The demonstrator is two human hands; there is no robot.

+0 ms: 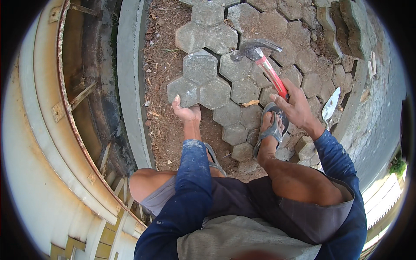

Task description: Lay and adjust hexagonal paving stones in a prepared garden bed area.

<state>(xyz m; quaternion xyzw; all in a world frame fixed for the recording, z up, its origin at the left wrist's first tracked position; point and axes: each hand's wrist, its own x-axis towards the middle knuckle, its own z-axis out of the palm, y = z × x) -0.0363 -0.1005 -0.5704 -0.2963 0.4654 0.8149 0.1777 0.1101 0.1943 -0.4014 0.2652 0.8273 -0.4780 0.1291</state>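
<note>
Bare reddish soil (162, 65) lies beside a concrete curb (130, 78), with most of the hexagonal paving (260, 34) beyond the hands already laid. One triple-hexagon paver block (200, 82) sits slightly out of line; the left hand (187, 112) presses against its near edge, fingers curled on it. The right hand (295, 106) is wrapped around a red-handled claw hammer (260, 54) raised over the neighbouring pavers. Soil remains uncovered left of the left hand. A trowel (330, 104) rests just right of the right hand, loose blocks (305, 149) below it.

Paint-flecked blue sleeves (193, 182), grey sandals (272, 130)

Bare soil (161, 65) — hexagonal pavers (242, 89), trowel (330, 104).
</note>
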